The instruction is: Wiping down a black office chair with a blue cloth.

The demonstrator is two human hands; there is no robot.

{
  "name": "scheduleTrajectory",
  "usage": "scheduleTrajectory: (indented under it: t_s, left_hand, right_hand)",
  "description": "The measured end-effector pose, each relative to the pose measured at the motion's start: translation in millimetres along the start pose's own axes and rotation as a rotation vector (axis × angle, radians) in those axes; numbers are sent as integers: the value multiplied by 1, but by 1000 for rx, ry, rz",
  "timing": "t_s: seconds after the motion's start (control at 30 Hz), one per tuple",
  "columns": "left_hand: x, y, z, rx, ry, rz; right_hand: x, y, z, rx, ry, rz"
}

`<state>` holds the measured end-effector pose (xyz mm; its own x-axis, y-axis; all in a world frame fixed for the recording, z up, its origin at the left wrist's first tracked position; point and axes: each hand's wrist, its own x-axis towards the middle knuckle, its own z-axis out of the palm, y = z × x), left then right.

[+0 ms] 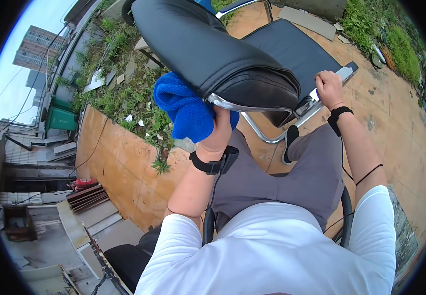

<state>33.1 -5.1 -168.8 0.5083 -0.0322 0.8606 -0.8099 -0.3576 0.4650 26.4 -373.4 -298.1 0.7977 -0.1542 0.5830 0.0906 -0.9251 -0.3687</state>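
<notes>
A black padded office chair [208,49] with stitched seams and a chrome edge is tilted in front of my knees. My left hand [217,130] is closed at the chair's lower left edge, with a blue towel [186,110] bunched in it. The towel hangs out beside the black padding; some fingers are hidden behind the chrome edge. On the right, my right hand [330,89] is closed round a shiny metal arm bar [311,105] of the chair. Both wrists wear black straps.
Behind the chair lies a flat black seat [296,49] with a chrome arm above it. Weeds [119,93] and rubble border the tan tiled floor [119,152]. A green bin [61,118] stands at the far left, and stacked brown boards [89,199] lie nearer.
</notes>
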Motion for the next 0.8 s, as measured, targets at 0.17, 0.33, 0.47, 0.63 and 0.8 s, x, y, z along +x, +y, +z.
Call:
scheduleTrajectory:
  t_s: [0.17, 0.33, 0.47, 0.63, 0.8]
  left_hand:
    - [-2, -3, 6, -367, 242, -236]
    - [8, 22, -20, -346, 200, 57]
    - [24, 39, -31, -953, -100, 67]
    - [13, 12, -32, -461, 19, 89]
    - [32, 19, -22, -566, -40, 22]
  right_hand:
    - [0, -1, 2, -15, 6, -5]
    - [-1, 2, 2, -5, 5, 23]
    - [-2, 2, -1, -7, 2, 36]
    - [0, -4, -1, -9, 2, 12]
    - [-3, -1, -2, -14, -18, 30]
